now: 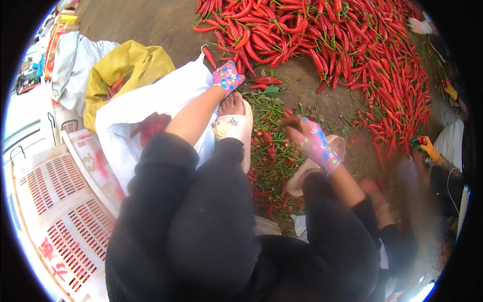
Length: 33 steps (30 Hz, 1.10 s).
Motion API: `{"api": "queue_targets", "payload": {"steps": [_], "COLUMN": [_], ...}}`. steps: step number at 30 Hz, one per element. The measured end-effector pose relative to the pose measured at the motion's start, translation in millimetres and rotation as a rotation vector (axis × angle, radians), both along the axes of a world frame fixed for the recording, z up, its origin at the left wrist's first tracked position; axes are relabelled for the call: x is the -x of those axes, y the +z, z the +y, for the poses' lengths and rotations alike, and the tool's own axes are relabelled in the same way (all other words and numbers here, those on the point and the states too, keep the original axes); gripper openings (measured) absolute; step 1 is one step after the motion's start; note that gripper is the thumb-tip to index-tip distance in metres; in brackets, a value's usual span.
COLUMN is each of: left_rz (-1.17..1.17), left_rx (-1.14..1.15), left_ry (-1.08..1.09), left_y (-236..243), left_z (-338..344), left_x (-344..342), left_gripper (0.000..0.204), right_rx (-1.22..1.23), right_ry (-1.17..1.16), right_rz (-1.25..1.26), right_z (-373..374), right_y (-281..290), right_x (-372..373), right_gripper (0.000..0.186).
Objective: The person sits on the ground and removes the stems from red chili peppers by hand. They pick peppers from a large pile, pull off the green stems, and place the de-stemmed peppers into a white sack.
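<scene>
My left hand (228, 78), in a pink flowered glove with bare fingertips, reaches over the edge of a white sack (156, 93) beside red chili peppers (259, 80). Its fingers are curled; whatever they hold, if anything, is hidden. My right hand (314, 143), in a matching glove, hangs above my right foot and a litter of green stems (274, 146). Its fingers are bent and slightly apart, with nothing visible between them. Inside the sack, red chilies (151, 127) show through the opening. A large heap of red chilies (307, 30) spreads ahead and to the right.
A yellow sack (126, 68) and a pale sack (75, 63) lie at the far left. White slotted plastic crates (58, 201) stand on my left. At the right edge, another person's orange-gloved hand (429, 149) is beside the heap. My pale sandal (236, 128) is among stems.
</scene>
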<state>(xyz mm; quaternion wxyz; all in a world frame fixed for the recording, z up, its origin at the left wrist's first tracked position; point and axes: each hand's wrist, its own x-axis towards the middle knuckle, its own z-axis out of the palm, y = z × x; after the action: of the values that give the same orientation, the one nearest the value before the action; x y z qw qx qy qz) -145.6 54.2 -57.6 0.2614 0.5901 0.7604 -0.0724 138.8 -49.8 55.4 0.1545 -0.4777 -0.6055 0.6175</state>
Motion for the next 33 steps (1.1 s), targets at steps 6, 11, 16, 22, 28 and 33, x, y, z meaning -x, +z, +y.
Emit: {"api": "queue_targets", "payload": {"steps": [6,11,16,22,28,33], "left_rz": [-0.353,-1.585,-1.691,-1.868,-1.752,-1.684], "left_rx": [-0.296,0.419,0.639,1.194,0.708,0.558], "left_ry": [-0.374,1.12,1.539,2.135,1.385,1.192], "left_y": [-23.0,18.6,75.1,79.3,73.5,74.3], "left_z": [-10.5,-23.6,-59.0,-61.2,-78.6,-79.7], "left_x": [29.5,-8.7,-52.7,-61.3,-90.7,-92.2], "left_gripper": [0.049,0.037,0.029,0.027,0.024,0.023], "right_rx": [-0.032,-0.056,-0.224,-0.187,0.268,0.181], "right_ry": [0.022,0.04,-0.083,-0.134,-0.437,-0.366], "right_rz": [-0.031,-0.03,-0.156,-0.176,0.277,0.068], "right_z": [3.5,3.1,5.7,12.6,8.1,4.6], "right_y": [-2.5,-1.6,3.8,-2.9,-43.2,-41.9], "right_x": [-1.0,1.6,11.1,16.7,21.1,16.1], "right_gripper": [0.026,0.026,0.027,0.031,0.025,0.026]}}
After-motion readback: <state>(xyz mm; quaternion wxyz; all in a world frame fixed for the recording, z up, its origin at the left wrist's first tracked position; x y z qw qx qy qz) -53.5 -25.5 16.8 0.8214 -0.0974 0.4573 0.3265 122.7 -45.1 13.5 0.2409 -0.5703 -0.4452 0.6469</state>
